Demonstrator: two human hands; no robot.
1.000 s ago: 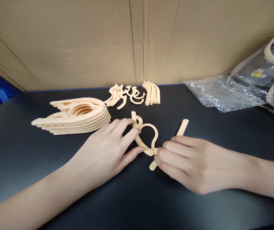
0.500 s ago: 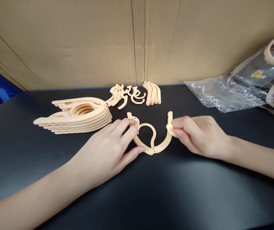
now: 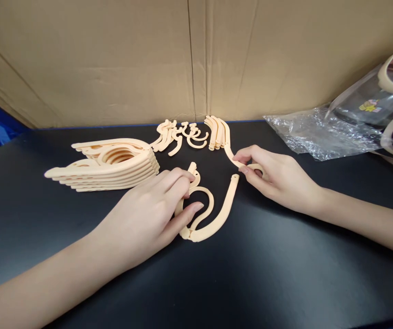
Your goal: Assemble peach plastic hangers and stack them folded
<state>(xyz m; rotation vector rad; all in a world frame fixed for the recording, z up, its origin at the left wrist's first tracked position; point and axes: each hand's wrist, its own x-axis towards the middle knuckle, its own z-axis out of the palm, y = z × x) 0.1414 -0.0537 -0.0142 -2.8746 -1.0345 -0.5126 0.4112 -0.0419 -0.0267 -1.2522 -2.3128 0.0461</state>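
Note:
My left hand point(image 3: 148, 208) is closed around the left side of a cream plastic folding hanger point(image 3: 213, 228), which lies on the black table with its hook loop in the middle and its right arm spread outward. My right hand point(image 3: 275, 178) pinches a curved cream hanger piece point(image 3: 231, 155) between thumb and fingertips. That piece reaches up to the pile of curved arm pieces point(image 3: 216, 132). Part of another cream piece point(image 3: 257, 168) shows within the right hand, mostly hidden by the fingers. The hanger's right arm tip lies just below the right fingertips.
Left of centre lies a stack of folded cream hangers point(image 3: 103, 176). Several loose hook pieces point(image 3: 174, 137) are scattered at the back. Clear plastic bags point(image 3: 320, 132) lie on the right. A cardboard wall point(image 3: 131, 64) closes off the rear, and a blue frame point(image 3: 0, 132) stands at left.
My right hand has moved up off the hanger's right arm to the arm pieces and pinches one. The hanger has turned and shifted slightly toward me under my left hand.

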